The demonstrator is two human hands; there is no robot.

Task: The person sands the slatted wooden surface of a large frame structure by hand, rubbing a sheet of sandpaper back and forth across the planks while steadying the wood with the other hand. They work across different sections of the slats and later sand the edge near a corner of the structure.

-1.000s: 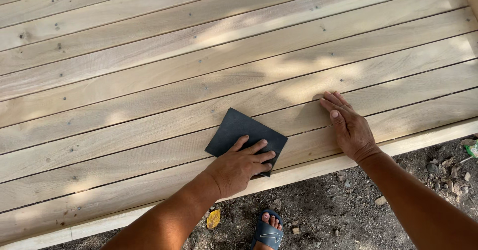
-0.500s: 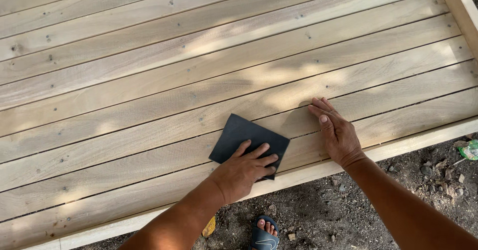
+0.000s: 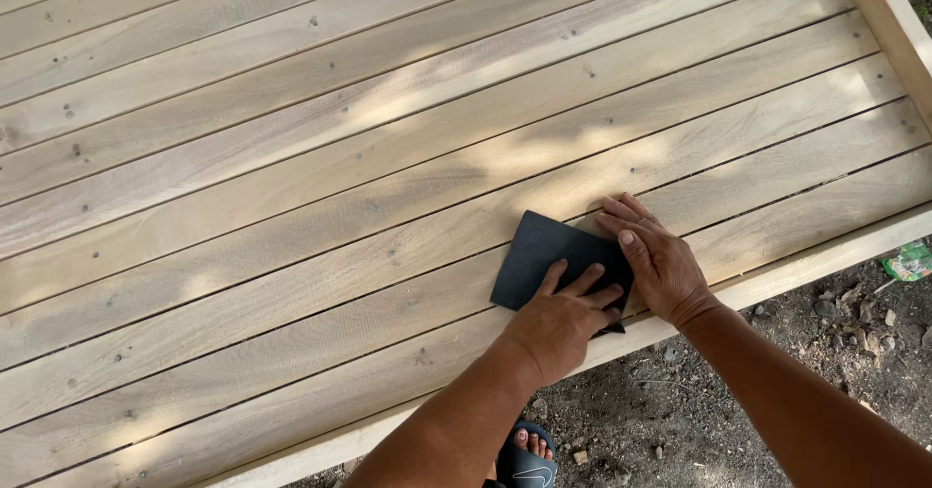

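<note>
The left hand (image 3: 561, 318) lies flat on a dark sheet of sandpaper (image 3: 544, 255), with its fingers spread wide and pressing down on it. The sandpaper sits on the wooden boards (image 3: 291, 206), near the front edge of the big wooden panel. The right hand (image 3: 655, 255) rests just beside the sheet, open and flat on the wood, and its thumb touches the right side of the paper. It holds nothing. The work looks like rubbing the wood smooth. To do this well, I think the left hand should keep its palm and fingers flat, so the paper does not fold or slip out. It should rub along the lines in the wood, not across them, so no scratches show. The push should be soft and even. The right hand can help by leaning on the board to keep the body steady, but it should stay off the paper so the sheet can slide. Small nail heads (image 3: 393, 252) sit in the boards, and the paper could tear on them, so go gently there. The gaps between the boards could catch a corner too. Below the panel is dirt ground (image 3: 777, 352), and a foot in a blue sandal (image 3: 524, 454) shows there.
</note>
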